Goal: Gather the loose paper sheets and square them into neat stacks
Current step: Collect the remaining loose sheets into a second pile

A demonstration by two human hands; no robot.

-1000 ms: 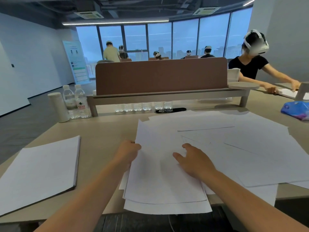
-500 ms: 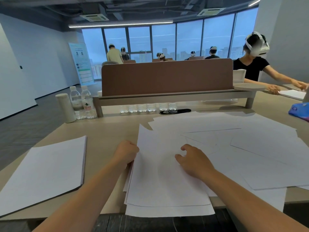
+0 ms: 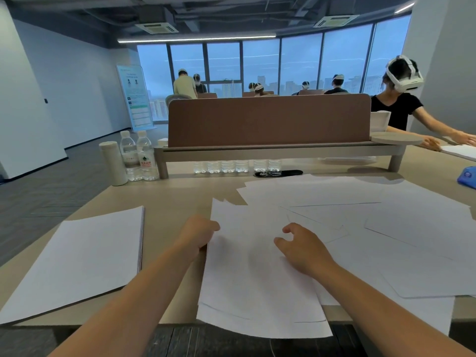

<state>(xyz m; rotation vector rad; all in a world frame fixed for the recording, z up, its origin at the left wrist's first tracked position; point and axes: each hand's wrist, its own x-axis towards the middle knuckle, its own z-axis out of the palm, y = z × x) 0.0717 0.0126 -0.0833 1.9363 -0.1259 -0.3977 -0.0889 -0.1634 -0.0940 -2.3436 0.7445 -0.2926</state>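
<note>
- A squared stack of white paper (image 3: 77, 256) lies flat at the left end of the pale wooden counter (image 3: 170, 199), well apart from the other sheets.
- A white cylindrical flask (image 3: 113, 163) and two clear water bottles (image 3: 136, 157) stand together at the counter's back left, just beside the leg of a raised shelf.
- The left hand (image 3: 198, 234) grips the left edge of the gathered pile (image 3: 257, 284), its fingers curled round the paper.
- The pile sits in front of the person, its sheets not yet aligned and its near end hanging over the counter's front edge.
- The right hand (image 3: 301, 246) lies palm-down on the pile's right side, fingers loosely bent, thumb and forefinger parted, with nothing pinched between them.
- Loose sheets (image 3: 386, 228) overlap at odd angles across the right half of the counter, some tucked under the pile.
- A brown divider screen (image 3: 268, 119) stands on the shelf behind, with a row of small bottles (image 3: 226, 167) beneath it.
- At far right, a seated person in a black top (image 3: 396, 109) wears a white headset, and a blue packet (image 3: 467, 176) lies at the frame's edge.
</note>
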